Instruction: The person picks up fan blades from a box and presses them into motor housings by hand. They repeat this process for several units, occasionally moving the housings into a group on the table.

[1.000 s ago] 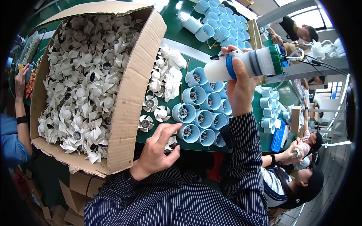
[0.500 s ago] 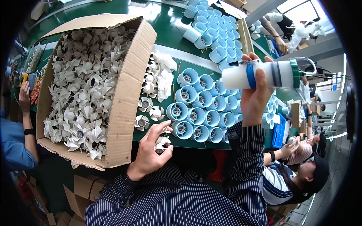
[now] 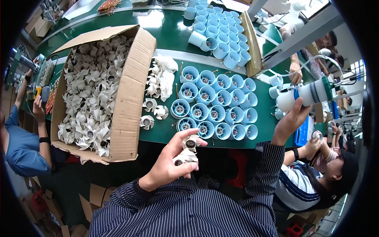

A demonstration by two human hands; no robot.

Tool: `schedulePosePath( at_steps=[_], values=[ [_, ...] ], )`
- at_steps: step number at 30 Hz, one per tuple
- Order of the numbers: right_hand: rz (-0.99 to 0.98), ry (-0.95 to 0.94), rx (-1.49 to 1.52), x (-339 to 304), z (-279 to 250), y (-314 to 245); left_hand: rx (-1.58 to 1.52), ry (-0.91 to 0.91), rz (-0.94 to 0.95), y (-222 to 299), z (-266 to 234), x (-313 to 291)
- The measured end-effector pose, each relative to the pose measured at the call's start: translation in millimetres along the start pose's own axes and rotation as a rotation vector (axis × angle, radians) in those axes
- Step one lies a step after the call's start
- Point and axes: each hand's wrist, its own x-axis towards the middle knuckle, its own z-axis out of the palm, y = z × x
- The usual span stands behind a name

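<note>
Two small white fan wheels (image 3: pixel 190 143) with dark hubs are gripped between the thumb and fingers of my left hand (image 3: pixel 164 168), just off the table's front edge. My right hand (image 3: pixel 290 124) is raised at the right, fingers stretched out against the underside of a hanging white cylindrical tool (image 3: pixel 308 96) with a green cap and a blue band. No fingertips show wrapped over the tool. Between my hands stand rows of light-blue cups (image 3: pixel 216 113) with motors inside; those in the front left carry spoked inner rings.
A cardboard box (image 3: pixel 128 94) full of white fan wheels stands left. Beside it lie loose fan wheels (image 3: pixel 161 112) and a crumpled white bag (image 3: pixel 167 81). More blue cups (image 3: pixel 223 33) fill the far table. Co-workers sit at both sides; a blue tray (image 3: pixel 302 132) lies right.
My right hand has gone from wrapping the tool to touching its underside, and the tool has shifted right and lower. My left hand has moved right with the fan wheels, away from the cups.
</note>
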Motion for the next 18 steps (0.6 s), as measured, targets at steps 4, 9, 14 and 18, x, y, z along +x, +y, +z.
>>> schedulePosePath(
  at_steps=[4, 9, 14, 18],
  values=[
    [-0.249, 0.008, -0.439, -38, -26, -13, -0.015, -0.049, -0.037, -2, 16, 13],
    [-0.272, -0.619, -0.241, -100, -45, -51, -0.014, -0.158, -0.093, -6, 31, 28],
    [-0.463, -0.883, -0.197, -105, -30, -64, -0.024, -0.157, -0.180, -8, 51, 43],
    [-0.533, -0.875, -0.210, -105, -47, -54, -0.105, -0.191, -0.311, -10, 60, 52]
  ],
)
